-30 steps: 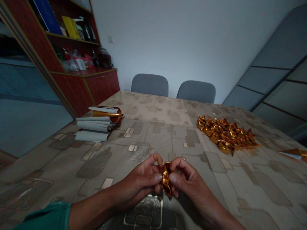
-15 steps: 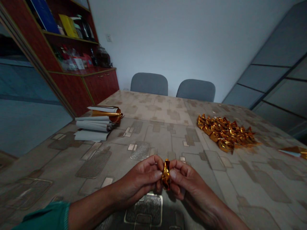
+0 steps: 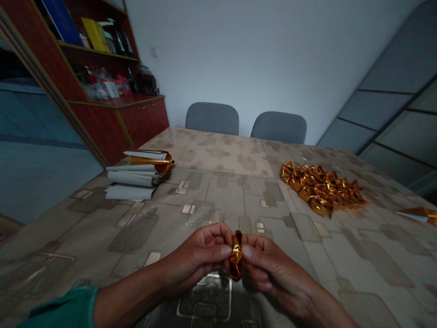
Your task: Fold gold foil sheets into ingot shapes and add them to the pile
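Observation:
A small twisted piece wrapped in gold foil (image 3: 236,255) stands upright between my two hands, low in the middle of the view. My left hand (image 3: 200,259) pinches its left side between thumb and fingers. My right hand (image 3: 269,264) pinches the other side the same way. The fingers hide part of the foil, and what lies inside it does not show. A green sleeve (image 3: 61,310) covers my left arm.
A patterned beige table cover (image 3: 218,182) lies under everything. A heap of gold foil pieces (image 3: 321,189) lies to the right, and a foil sheet (image 3: 418,214) at the right edge. White paper sheets (image 3: 131,177) and a gold foil roll (image 3: 150,161) lie to the left.
My hands have dropped slightly in the view and the foil piece now stands more upright between them. The grip has not changed, and the objects on the table have not moved.

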The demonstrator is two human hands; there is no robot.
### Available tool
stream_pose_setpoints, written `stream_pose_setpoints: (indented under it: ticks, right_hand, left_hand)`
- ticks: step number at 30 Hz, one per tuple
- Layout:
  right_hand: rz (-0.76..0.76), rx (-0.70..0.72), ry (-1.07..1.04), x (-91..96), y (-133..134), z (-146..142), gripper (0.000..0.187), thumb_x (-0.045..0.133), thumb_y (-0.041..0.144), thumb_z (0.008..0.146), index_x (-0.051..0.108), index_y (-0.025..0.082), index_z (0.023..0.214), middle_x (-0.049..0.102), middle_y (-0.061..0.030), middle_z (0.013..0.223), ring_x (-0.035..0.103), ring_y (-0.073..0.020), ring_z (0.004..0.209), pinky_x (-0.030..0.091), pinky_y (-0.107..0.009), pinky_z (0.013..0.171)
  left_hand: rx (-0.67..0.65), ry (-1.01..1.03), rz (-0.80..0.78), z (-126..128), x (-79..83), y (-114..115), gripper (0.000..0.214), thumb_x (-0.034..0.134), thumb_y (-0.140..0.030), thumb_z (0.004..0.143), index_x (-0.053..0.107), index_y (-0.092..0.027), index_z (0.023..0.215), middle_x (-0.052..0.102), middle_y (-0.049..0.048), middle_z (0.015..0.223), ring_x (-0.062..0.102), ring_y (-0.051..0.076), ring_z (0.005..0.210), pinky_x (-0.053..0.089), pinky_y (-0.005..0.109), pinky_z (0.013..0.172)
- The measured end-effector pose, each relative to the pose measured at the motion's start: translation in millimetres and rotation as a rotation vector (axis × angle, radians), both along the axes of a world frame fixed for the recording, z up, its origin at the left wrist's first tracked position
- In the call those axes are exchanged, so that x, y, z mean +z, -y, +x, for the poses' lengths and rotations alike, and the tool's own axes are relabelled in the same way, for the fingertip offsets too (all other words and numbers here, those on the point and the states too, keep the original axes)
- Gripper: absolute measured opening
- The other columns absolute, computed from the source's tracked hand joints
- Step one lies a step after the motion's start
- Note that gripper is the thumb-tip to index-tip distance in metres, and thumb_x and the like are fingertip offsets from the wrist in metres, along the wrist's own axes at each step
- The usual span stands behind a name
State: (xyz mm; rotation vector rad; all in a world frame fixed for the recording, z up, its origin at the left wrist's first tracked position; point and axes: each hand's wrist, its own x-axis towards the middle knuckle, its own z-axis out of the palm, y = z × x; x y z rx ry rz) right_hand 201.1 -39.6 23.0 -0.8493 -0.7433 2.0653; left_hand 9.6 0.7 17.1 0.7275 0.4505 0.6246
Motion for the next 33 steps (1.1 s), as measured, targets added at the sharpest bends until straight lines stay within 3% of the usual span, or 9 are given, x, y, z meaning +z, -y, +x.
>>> stream_pose_setpoints:
  ticks: [10, 18, 25, 33]
  right_hand:
    - [0.009, 0.069, -0.117, -4.2, -1, 2, 0.032, 0.084, 0.038, 0.080, 0.063, 0.015, 0.085, 0.042, 0.0135, 0.046, 0.018, -0.0001, 0.034, 0.014, -0.014, 0.033]
    - [0.011, 0.089, -0.070, -2.3, -1, 4, 0.033, 0.087, 0.038, 0.075, 0.064, 0.014, 0.076, 0.045, 0.0129, 0.043, 0.019, 0.0013, 0.032, 0.013, -0.013, 0.030]
    - [-0.019, 0.125, -0.016, 4.5, -2, 7, 0.032, 0.082, 0.038, 0.080, 0.063, 0.013, 0.080, 0.045, 0.0133, 0.036, 0.018, 0.0005, 0.026, 0.011, -0.015, 0.028]
    - [-0.050, 0.047, 0.062, 2.4, 0, -2, 0.034, 0.085, 0.041, 0.076, 0.063, 0.014, 0.075, 0.048, 0.0112, 0.037, 0.021, -0.0006, 0.027, 0.013, -0.015, 0.028]
  left_hand:
    - [-0.015, 0.011, -0.047, -1, 6.4, 4, 0.025, 0.088, -0.025, 0.072, 0.071, -0.012, 0.085, 0.071, 0.0035, 0.076, 0.067, 0.011, 0.066, 0.052, 0.021, 0.064]
    - [-0.007, -0.003, -0.062, -2, 5.7, 8, 0.025, 0.088, -0.027, 0.072, 0.070, -0.013, 0.082, 0.072, 0.0032, 0.075, 0.067, 0.011, 0.066, 0.051, 0.020, 0.063]
    - [0.000, -0.039, -0.047, -1, 7.9, 7, 0.030, 0.089, -0.032, 0.070, 0.068, -0.013, 0.081, 0.070, 0.0037, 0.074, 0.066, 0.012, 0.065, 0.051, 0.023, 0.063]
    - [0.028, -0.199, 0.049, 1, 0.2, 4, 0.039, 0.093, -0.035, 0.062, 0.064, -0.015, 0.079, 0.070, 0.0011, 0.071, 0.061, 0.010, 0.061, 0.044, 0.020, 0.058]
